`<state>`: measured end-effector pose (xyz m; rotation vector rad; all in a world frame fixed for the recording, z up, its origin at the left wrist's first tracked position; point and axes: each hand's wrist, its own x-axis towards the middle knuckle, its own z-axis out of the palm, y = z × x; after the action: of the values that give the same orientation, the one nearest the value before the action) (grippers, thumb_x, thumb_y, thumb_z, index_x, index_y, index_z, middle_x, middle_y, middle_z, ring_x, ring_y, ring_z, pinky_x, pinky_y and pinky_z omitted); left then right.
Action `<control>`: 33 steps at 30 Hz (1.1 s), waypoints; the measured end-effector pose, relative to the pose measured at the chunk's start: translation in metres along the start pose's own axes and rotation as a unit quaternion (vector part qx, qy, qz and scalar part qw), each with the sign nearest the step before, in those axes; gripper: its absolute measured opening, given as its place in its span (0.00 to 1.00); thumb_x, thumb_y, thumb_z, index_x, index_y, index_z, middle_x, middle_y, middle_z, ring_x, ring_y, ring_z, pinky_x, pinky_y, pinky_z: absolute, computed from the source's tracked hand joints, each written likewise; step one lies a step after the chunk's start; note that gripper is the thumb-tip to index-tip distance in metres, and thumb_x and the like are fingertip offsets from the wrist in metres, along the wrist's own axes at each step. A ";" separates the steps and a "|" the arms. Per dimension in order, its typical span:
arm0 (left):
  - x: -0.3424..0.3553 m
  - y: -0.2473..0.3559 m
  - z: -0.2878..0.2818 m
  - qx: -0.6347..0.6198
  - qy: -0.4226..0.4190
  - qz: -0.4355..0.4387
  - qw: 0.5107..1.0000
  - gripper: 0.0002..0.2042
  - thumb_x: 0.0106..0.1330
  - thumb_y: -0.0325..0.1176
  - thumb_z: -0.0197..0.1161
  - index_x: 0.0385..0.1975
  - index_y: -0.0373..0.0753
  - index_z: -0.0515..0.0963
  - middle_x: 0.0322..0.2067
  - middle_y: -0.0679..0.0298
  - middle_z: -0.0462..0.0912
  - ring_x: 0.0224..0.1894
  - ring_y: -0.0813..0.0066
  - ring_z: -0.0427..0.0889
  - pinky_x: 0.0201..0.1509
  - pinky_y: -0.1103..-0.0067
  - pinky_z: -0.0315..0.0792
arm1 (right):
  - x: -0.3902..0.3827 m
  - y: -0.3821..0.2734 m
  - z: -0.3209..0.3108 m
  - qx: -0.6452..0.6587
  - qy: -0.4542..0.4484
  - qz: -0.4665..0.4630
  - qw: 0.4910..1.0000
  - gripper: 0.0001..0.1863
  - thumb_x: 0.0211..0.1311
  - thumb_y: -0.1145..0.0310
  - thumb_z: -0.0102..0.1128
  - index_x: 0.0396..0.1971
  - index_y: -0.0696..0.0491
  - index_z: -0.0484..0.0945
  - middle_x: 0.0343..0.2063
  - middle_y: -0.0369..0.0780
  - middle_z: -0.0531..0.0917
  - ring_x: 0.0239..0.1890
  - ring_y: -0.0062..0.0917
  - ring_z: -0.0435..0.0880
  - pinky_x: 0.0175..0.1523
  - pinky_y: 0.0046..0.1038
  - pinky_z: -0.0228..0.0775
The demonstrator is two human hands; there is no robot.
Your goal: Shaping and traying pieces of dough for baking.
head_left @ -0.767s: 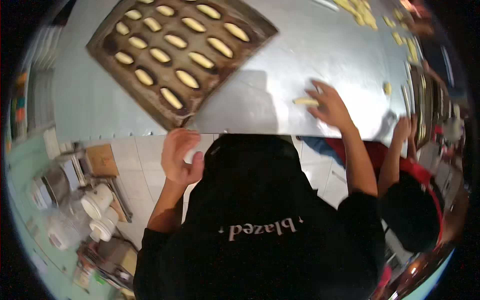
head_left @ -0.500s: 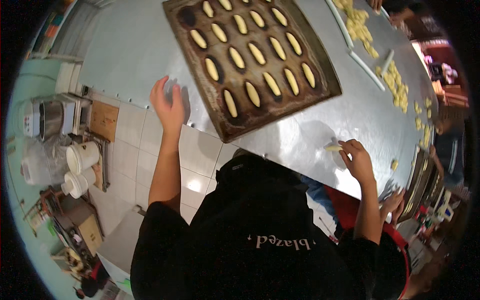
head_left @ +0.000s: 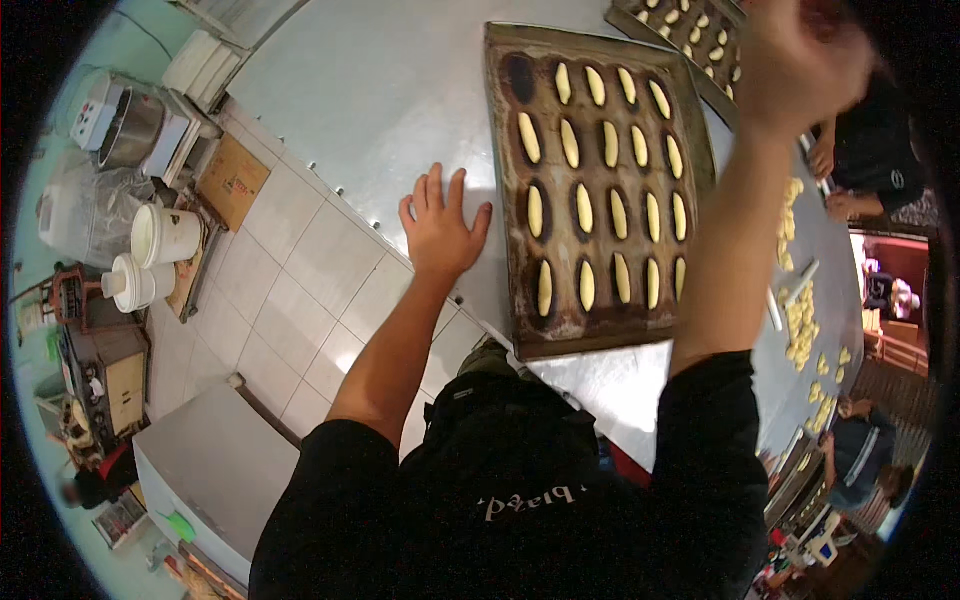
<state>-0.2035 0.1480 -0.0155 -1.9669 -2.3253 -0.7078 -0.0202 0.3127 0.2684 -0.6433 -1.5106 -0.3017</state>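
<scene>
A large scorched baking tray [head_left: 505, 200] rests on the metal table, bearing rows of slim pale dough pieces [head_left: 619, 215]. Each dough piece lies on a dark oval mark; the far left mark is bare. Beside the tray's left edge is my left hand [head_left: 440, 228], its fingers spread over the tabletop and holding nothing. My right hand [head_left: 805, 75] is raised at the upper right, smeared by motion, with its fingers hidden, so any dough in it cannot be made out. The right forearm passes in front of the tray's right side.
The metal table [head_left: 380, 90] extends beyond and left of the tray. A second tray with dough [head_left: 690, 30] sits at the far side. Loose dough lumps [head_left: 802, 325] lie at right near a pale rod [head_left: 801, 283]. Co-workers [head_left: 865, 450] stand along the right. White buckets [head_left: 165, 236] stand left.
My right hand has gone from the table's near edge, where it held a dough piece, up to the far right. In view, the tray and left hand sit further right as the view turned.
</scene>
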 end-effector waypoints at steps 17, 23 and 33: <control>0.005 0.006 -0.008 0.002 -0.065 -0.028 0.998 0.31 0.60 0.53 0.60 0.61 0.44 0.67 0.65 0.53 0.60 0.67 0.55 0.57 0.67 0.56 0.48 | -0.242 0.061 0.110 -0.149 -0.492 0.357 0.780 0.18 0.56 0.59 0.61 0.46 0.49 0.80 0.38 0.44 0.84 0.42 0.42 0.83 0.48 0.40 0.75; 0.003 0.003 -0.010 0.011 -0.077 -0.033 0.996 0.31 0.61 0.53 0.59 0.61 0.43 0.67 0.65 0.54 0.60 0.68 0.56 0.55 0.67 0.56 0.47 | -0.248 0.050 0.110 -0.131 -0.486 0.399 0.766 0.18 0.55 0.59 0.62 0.45 0.50 0.80 0.40 0.45 0.84 0.43 0.40 0.83 0.48 0.39 0.75; 0.005 0.005 -0.011 0.006 -0.074 -0.021 0.997 0.30 0.61 0.53 0.59 0.59 0.43 0.68 0.64 0.55 0.61 0.67 0.58 0.55 0.66 0.57 0.48 | -0.217 0.012 0.005 -0.037 -0.374 0.434 0.819 0.14 0.58 0.63 0.61 0.38 0.56 0.81 0.29 0.45 0.83 0.32 0.37 0.83 0.38 0.33 0.73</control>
<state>-0.2032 0.1495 -0.0027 -2.0366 -2.4539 -0.5673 -0.0316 0.2808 0.0533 -1.5559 -1.7416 0.6858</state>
